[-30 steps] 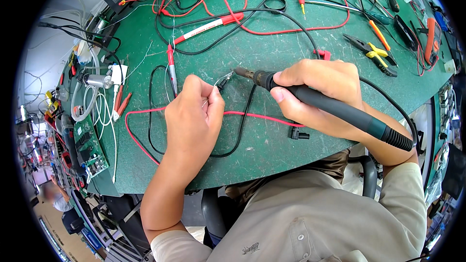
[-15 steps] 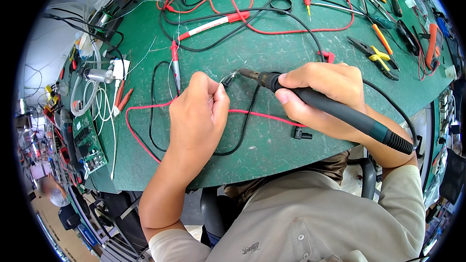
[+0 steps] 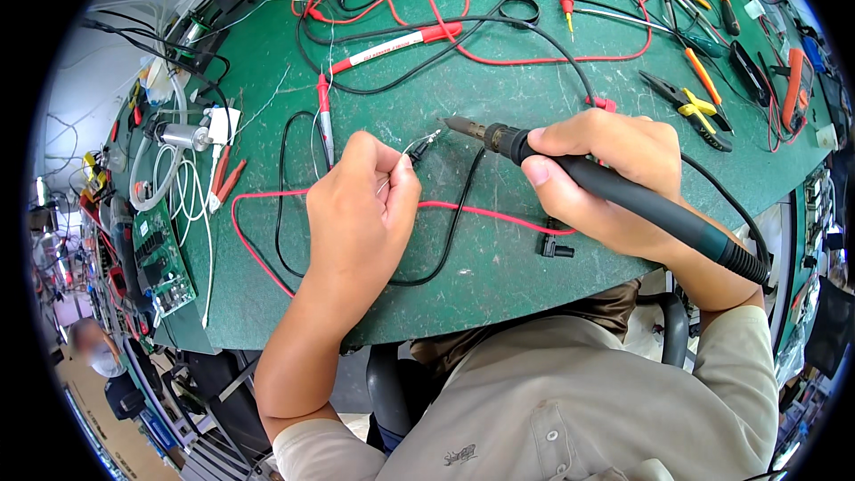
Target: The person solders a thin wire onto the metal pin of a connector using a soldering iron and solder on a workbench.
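My right hand (image 3: 606, 180) grips a black soldering iron (image 3: 623, 196) like a pen, its metal tip pointing left toward a small wire end (image 3: 420, 148). My left hand (image 3: 361, 209) pinches that thin wire between thumb and fingers just left of the iron's tip. Both hands rest on a green mat (image 3: 499, 276). A red wire (image 3: 481, 214) and a black wire (image 3: 445, 249) run under and between the hands. Whether the tip touches the wire is too small to tell.
Red and black test leads with probes (image 3: 392, 40) sprawl across the mat's far side. Yellow-handled pliers (image 3: 690, 107) and screwdrivers (image 3: 704, 76) lie at the right. A green circuit board (image 3: 160, 258) and white cables sit at the left edge. A small black connector (image 3: 554, 248) lies near my right wrist.
The view has shifted slightly; both hands keep their grip, and the iron's tip stays close to the pinched wire end.
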{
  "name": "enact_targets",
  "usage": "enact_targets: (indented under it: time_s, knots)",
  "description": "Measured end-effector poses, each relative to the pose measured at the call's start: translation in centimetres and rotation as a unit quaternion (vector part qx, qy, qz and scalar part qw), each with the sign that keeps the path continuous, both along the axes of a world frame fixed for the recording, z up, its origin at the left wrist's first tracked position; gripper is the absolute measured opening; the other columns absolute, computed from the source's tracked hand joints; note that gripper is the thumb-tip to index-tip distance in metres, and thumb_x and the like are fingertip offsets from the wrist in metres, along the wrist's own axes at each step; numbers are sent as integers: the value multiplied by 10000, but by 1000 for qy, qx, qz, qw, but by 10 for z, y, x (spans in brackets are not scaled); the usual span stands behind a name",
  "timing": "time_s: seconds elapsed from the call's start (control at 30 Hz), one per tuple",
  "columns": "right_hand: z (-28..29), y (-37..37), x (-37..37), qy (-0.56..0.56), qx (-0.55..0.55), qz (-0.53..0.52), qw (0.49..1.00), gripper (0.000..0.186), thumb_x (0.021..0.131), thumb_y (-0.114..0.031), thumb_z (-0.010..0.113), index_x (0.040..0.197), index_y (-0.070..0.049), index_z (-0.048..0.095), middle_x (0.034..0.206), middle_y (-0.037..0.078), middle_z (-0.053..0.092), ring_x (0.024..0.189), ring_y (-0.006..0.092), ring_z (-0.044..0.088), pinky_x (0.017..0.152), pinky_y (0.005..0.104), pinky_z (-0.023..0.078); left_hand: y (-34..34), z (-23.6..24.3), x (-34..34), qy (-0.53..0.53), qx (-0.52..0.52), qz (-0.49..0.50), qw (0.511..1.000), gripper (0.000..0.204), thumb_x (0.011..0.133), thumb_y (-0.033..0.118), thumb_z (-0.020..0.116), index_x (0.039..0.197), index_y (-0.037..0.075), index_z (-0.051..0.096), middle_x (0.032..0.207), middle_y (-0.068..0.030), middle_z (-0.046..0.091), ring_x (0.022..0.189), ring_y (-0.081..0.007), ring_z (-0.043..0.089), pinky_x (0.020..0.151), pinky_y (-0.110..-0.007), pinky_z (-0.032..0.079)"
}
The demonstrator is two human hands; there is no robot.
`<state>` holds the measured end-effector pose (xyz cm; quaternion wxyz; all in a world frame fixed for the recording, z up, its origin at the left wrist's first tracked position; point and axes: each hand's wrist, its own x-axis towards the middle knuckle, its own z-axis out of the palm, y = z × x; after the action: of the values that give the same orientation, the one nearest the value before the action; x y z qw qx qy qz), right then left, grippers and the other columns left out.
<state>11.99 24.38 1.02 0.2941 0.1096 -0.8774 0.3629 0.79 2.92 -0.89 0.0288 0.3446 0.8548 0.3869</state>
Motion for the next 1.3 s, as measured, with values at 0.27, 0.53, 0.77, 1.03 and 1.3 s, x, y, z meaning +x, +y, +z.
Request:
enact_targets:
  time_s: [0.27,0.53,0.77,1.03,1.3]
  knots:
    - [2,1,1,-3,-9,-20,1000,164,763,-47,778,885,2,679,756,113,718,583,205,684,532,277,518,-5,1,2,-10,32,-11,999,110,944,32,644,888,3,554,670,1,535,570,-34,456,500,-225,377]
    - [2,2,2,-10,-10,-19,1000,153,780,-46,772,889,5,679,743,112,711,580,195,682,531,276,518,-8,3,2,-8,-3,-15,1000,136,932,9,645,890,2,516,705,-79,581,574,-144,569,537,-294,471]
    - [-2,-1,-1,-1,-26,15,1000,151,778,-33,770,891,7,679,722,107,706,555,197,679,499,277,510,-4,-1,2,23,-12,-11,1000,153,952,49,642,877,-4,521,698,-40,582,585,-50,514,507,-235,426]
    - [-4,-4,-2,-2,-36,32,999,151,789,-30,767,909,-2,679,719,105,696,556,211,680,492,287,509,-3,-5,0,48,-17,-16,999,157,947,46,646,875,-8,517,698,-66,597,586,-86,561,535,-259,468]
    - [-5,-4,-2,-6,-28,34,999,148,796,-38,765,911,-7,677,736,98,699,568,212,685,496,287,514,-2,-4,0,50,-36,-11,998,157,946,47,645,874,-10,517,697,-74,600,589,-96,573,543,-267,475]
